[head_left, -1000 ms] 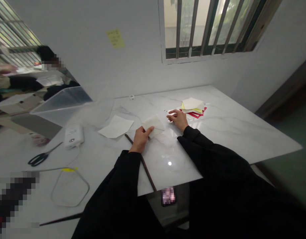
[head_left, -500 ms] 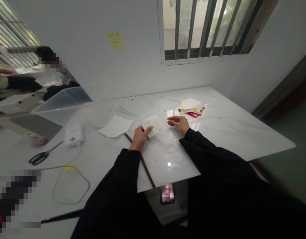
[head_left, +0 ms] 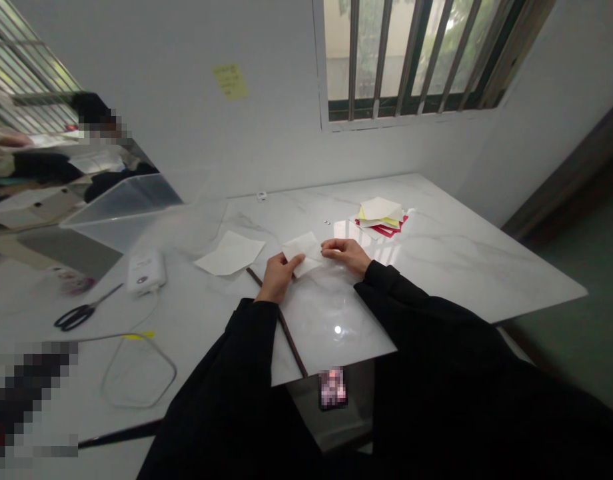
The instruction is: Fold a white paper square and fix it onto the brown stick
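In the head view, my left hand [head_left: 277, 277] is closed on a folded cream paper [head_left: 302, 248], thumb on top and fingers underneath. The fingers of my right hand [head_left: 347, 256] are pinched together at the right edge of this paper. Whatever lies between those fingertips, if anything, is too small to make out. Left of the folded paper lies a loose cream sheet [head_left: 231, 253]. A thin dark brown strip [head_left: 291, 343] runs under my left wrist to the table's front edge.
Stacked cream, yellow and red papers [head_left: 381, 217] lie at the back right. On the left are black-handled scissors [head_left: 76, 316], a white device [head_left: 146, 272] with a cable, and a clear plastic panel [head_left: 131, 200]. Behind the panel a person sits. A phone [head_left: 332, 388] lies below the table edge.
My right hand has moved left, from a gap beside the folded paper to its right edge. My left hand keeps its hold. The view has shifted slightly.
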{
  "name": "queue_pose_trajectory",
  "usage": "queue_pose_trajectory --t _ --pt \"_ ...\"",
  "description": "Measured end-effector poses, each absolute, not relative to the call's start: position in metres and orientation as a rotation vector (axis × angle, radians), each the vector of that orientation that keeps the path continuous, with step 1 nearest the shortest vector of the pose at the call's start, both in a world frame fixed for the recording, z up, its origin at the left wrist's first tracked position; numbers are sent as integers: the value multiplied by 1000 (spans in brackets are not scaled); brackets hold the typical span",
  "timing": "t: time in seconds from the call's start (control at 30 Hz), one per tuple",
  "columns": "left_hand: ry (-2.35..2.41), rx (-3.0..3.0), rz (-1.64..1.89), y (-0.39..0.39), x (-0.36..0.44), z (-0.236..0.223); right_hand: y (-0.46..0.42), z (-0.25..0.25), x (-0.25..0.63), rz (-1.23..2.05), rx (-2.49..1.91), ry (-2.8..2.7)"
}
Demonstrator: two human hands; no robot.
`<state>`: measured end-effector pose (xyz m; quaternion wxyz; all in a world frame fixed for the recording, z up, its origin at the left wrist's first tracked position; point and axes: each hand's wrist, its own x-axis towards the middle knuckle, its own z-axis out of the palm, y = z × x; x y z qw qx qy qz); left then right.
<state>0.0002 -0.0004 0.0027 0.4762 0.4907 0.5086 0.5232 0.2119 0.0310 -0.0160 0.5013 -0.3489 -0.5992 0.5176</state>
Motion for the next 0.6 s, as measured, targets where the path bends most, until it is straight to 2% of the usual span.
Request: queue_pose_trajectory --t 0.6 --pt "1201 1209 1290 1 1 0 28 -14 208 1211 -807 -1720"
